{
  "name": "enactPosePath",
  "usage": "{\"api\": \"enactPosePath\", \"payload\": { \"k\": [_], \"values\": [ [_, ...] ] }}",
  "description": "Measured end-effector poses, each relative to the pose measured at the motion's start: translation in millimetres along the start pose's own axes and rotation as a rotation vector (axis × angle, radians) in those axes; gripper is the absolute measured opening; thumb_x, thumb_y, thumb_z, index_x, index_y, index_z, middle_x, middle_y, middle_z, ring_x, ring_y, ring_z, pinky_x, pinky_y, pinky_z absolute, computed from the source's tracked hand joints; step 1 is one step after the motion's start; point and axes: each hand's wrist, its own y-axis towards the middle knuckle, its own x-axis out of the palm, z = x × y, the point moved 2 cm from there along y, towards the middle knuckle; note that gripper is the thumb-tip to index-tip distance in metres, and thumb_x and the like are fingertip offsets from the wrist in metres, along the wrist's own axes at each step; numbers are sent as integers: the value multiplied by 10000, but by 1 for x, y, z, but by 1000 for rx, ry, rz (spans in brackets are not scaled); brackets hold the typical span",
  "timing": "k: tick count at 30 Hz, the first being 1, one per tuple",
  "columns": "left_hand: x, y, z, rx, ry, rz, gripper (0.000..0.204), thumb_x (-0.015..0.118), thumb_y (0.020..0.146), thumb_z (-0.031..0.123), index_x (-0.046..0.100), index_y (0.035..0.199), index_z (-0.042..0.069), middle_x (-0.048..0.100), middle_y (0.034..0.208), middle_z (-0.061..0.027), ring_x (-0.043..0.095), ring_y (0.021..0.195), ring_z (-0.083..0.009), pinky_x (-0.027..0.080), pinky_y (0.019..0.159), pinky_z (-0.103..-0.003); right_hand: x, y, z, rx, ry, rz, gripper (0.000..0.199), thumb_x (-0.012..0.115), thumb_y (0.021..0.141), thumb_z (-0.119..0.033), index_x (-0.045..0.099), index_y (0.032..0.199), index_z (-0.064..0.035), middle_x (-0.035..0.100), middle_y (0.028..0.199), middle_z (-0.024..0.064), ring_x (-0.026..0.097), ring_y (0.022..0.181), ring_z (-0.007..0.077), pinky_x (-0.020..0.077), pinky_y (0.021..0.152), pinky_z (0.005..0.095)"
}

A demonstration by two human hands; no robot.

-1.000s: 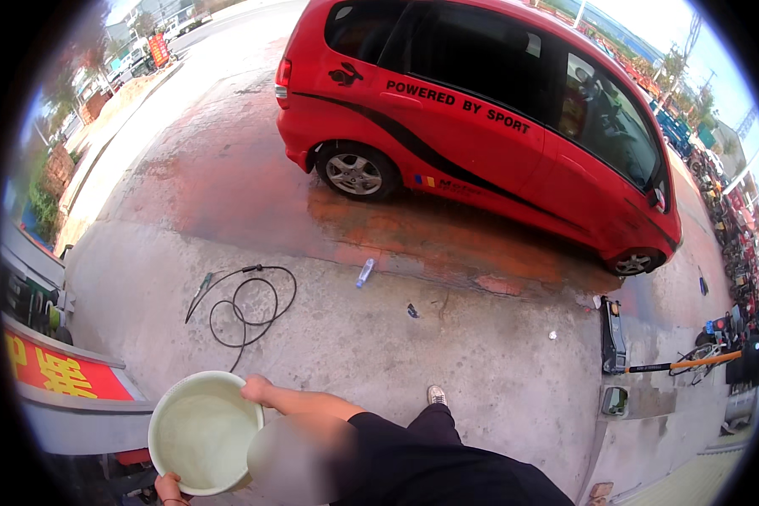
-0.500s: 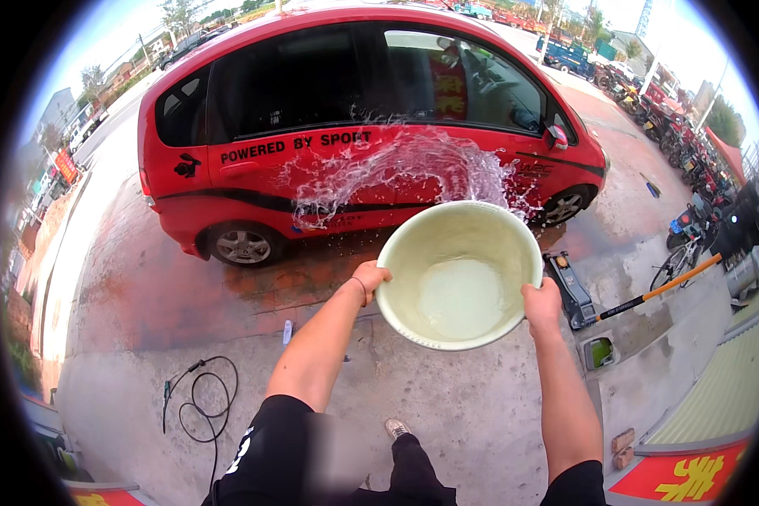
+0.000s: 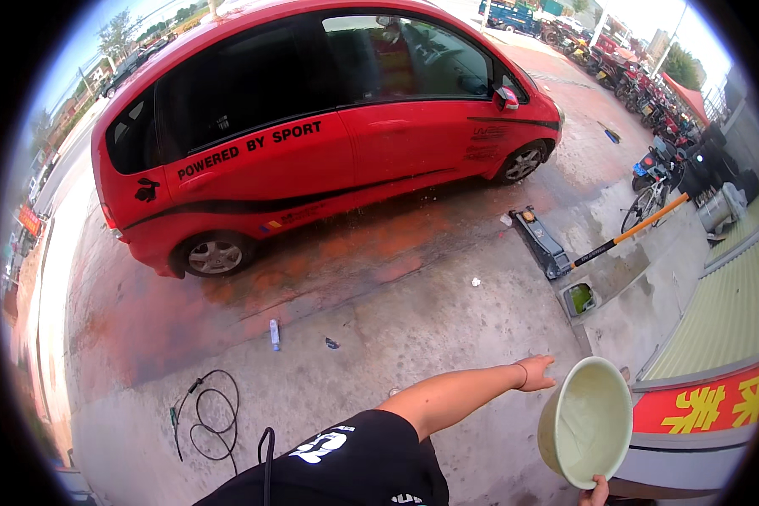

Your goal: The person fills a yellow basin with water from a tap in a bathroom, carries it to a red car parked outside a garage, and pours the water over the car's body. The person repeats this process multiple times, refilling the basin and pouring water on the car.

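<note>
Nearest: basin [image 3: 586, 422], pale green, 1 only, at lower right by the person's right side. It's tipped on edge w/ the mouth facing the camera and looks empty, maybe a wet film inside.

Right hand [image 3: 600, 487] is barely in view at the bottom rim. Fingers seem curled onto the rim, carrying the weight.

Left hand [image 3: 538, 372] is reached across the body, fingers loosely stretched out, not clenched. It's at the upper rim or just off it, can't tell which.

Step in hand, as I read it: empty basin held off to the side, away from the car. A next move prob. calls for a firm 2-hand grip on the rim and keeping the basin level if it gets refilled.

Further out on the wet concrete:
- 1 black hose [image 3: 207, 413], coiled
- 1 small bottle [image 3: 274, 335], lying down
- 1 floor jack [image 3: 544, 244] w/ orange handle

Beyond: 1 red car [image 3: 329, 143], side-on, 2 wheels visible, doors shut. Far right: a row of bikes [image 3: 654, 181], too small to count.
</note>
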Motion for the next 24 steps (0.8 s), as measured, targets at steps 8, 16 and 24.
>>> {"api": "enactPosePath", "payload": {
  "k": [8,16,24],
  "values": [
    [-57,-323,-346,-809,363,-186,462,541,775,287,655,1138,25,614,1197,-220,578,1144,-338,447,979,-414,-92,-138,105,147,-277,735,257,593,857,-120,615,1027,71,647,870,144,625,711,271,530,617,397],
    [-114,-655,-401,-1744,116,378,327,596,741,179,693,934,-67,672,991,-260,658,1003,-331,534,830,-381,-91,-46,36,274,-293,1097,190,580,855,-107,611,965,45,637,859,179,622,678,282,518,557,397],
    [71,-658,-252,-1343,-966,429,607,595,864,143,342,1415,162,604,1070,-140,659,858,-340,563,607,-502,179,353,-94,30,-124,907,128,568,854,-94,607,903,19,628,848,213,620,646,293,507,497,396]
  ]
}}
